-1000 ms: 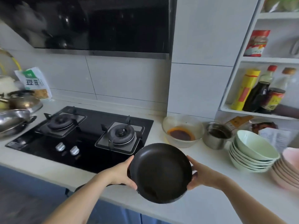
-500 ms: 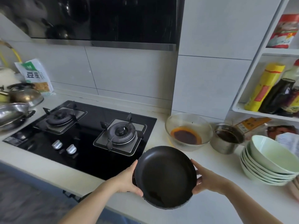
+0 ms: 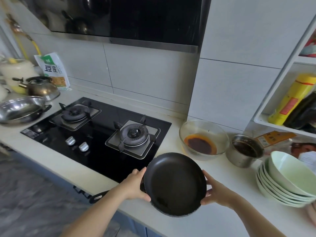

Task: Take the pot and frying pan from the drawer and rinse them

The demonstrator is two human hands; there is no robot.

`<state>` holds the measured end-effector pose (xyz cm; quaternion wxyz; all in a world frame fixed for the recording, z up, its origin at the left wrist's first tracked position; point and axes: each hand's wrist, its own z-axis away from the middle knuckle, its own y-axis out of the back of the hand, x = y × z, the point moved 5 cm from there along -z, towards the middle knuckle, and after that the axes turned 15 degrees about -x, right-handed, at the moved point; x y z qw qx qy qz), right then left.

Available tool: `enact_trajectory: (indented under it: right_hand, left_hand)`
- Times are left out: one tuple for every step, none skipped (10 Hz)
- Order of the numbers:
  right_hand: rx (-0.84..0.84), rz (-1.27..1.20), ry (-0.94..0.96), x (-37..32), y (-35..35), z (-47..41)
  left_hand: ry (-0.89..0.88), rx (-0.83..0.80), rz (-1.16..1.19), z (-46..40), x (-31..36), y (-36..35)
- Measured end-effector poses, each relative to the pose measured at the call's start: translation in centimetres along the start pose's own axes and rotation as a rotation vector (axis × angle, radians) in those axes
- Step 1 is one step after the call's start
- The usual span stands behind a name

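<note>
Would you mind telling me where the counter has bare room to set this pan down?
Bare counter runs along the front edge before the hob, and under the frying pan. Right is crowded: glass bowl, steel cup, stacked green bowls.

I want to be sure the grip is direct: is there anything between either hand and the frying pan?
Nothing visible. The left hand and the right hand press bare against opposite sides of the frying pan rim, holding it above the counter edge. No cloth or other item lies between.
</note>
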<state>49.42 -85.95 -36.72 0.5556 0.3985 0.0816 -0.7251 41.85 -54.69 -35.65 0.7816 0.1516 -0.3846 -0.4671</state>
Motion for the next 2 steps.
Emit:
enact_trajectory:
  right_hand:
    - [0.081,0.085,-0.028,-0.3,-0.5,0.9]
    - [0.205,0.215,-0.049,-1.1,-0.2,2.5]
  left_hand:
    - [0.004,0.06,0.008,1.8,0.0,0.0]
    - [0.016,0.142,0.034,4.3,-0.7,1.0]
